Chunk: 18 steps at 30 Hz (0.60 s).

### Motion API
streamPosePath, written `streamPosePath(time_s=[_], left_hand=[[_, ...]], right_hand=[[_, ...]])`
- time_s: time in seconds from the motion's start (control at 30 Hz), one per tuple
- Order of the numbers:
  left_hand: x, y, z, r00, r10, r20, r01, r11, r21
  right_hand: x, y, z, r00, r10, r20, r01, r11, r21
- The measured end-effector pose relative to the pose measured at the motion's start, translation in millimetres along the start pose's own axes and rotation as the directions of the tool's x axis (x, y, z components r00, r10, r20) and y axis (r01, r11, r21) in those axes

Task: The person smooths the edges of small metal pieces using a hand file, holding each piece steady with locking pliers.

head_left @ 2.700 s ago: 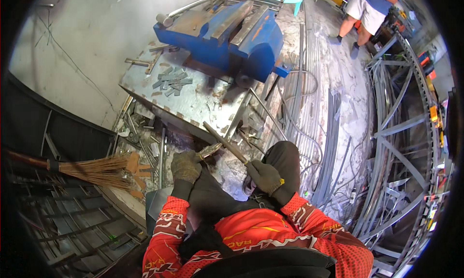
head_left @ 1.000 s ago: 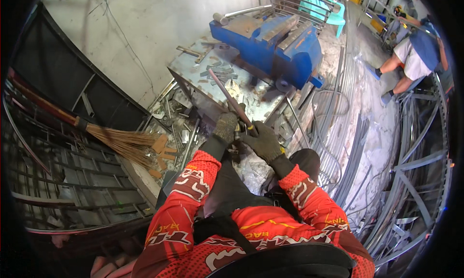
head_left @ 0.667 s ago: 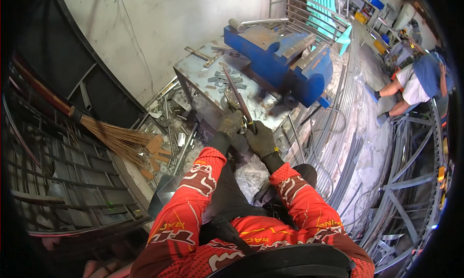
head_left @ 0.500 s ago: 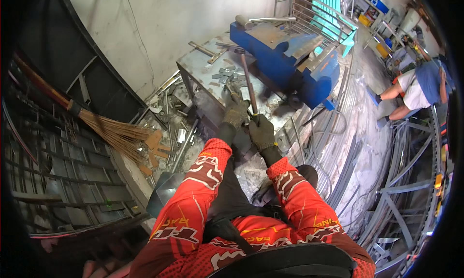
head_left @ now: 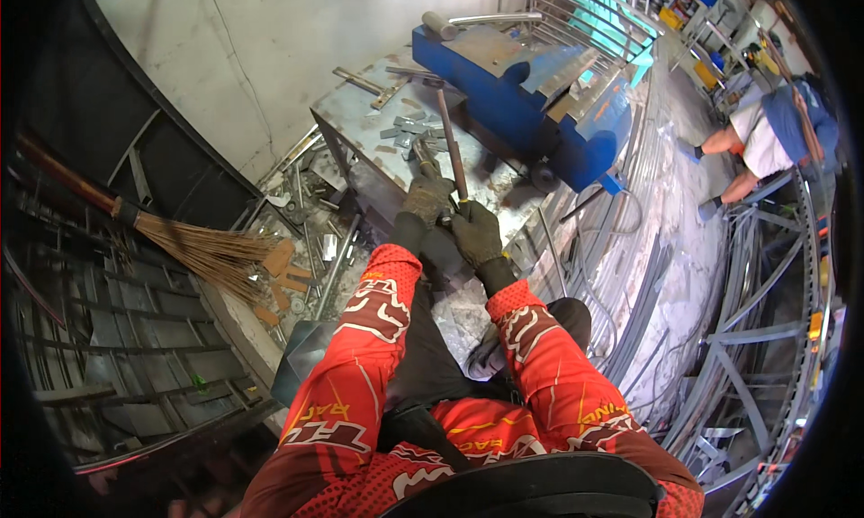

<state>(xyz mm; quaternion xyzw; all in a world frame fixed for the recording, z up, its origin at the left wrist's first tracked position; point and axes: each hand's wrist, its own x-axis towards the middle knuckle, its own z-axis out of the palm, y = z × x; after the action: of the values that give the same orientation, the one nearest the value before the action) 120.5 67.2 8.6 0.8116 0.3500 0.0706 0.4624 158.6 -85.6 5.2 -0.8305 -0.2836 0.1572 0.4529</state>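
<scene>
And over on the left, a long-handled broom with tan bristles (head_left: 193, 248) points toward flat brown pieces (head_left: 281, 264)! Up top, a turquoise plastic chair (head_left: 605, 5) sits by a slatted silver metal rack (head_left: 558, 14). Right side now: long grey metal bars (head_left: 643, 311) along the floor, a grey lattice steel frame (head_left: 760, 334), and near it a person in blue top and pale shorts (head_left: 760, 140)!

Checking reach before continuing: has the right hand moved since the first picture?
Yes: the right hand has moved forward, closer to the blue vise.
</scene>
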Motion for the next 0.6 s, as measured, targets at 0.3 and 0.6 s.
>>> streamPosePath(time_s=[0.3,0.6], left_hand=[[14.6,-16.6,2.8,0.993,0.035,0.11,-0.039,0.999,0.036],[9.8,-33.4,-77.5,0.994,0.064,0.089,-0.029,0.936,-0.351]], right_hand=[[0.7,1.6,-0.1,1.0,-0.017,0.02,0.017,1.0,0.0],[15.1,9.3,1.0,0.975,0.145,0.172,-0.194,0.928,0.319]])
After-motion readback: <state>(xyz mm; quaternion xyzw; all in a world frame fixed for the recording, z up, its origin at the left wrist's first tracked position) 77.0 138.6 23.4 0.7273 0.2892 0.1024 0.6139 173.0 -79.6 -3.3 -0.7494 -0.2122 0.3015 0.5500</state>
